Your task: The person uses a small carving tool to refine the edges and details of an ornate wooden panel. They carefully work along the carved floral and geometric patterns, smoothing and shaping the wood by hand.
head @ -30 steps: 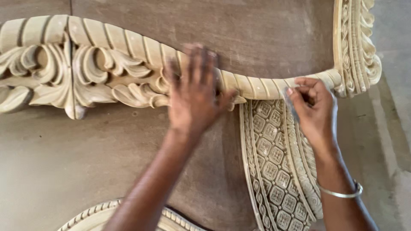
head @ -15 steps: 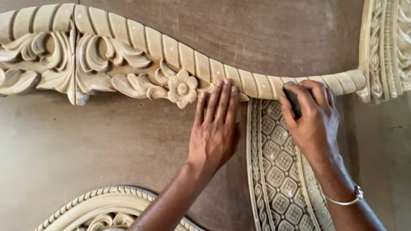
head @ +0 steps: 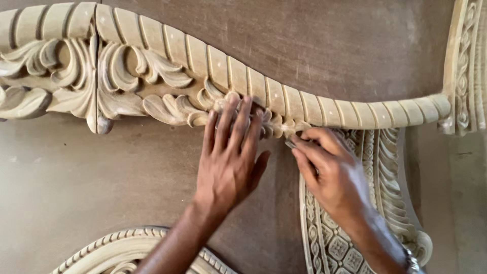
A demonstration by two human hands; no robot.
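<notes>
While the left hand (head: 231, 157) lies flat with fingers spread on the carved flower and leaf work, the right hand (head: 329, 172) pinches a small grey piece, likely sandpaper (head: 291, 143), against the trim just right of it. Half a second ago the right hand sat further right, at the top of the patterned panel (head: 335, 243); now both hands crowd the middle of the frame. The left grip holds nothing, only presses down. The curved carved moulding (head: 314, 109) runs from upper left to right edge, lying on the brown board (head: 101, 182). Judging by this, the rubbing has shifted leftward along the moulding's lower edge. A second carved arch (head: 116, 243) sits lower left.
</notes>
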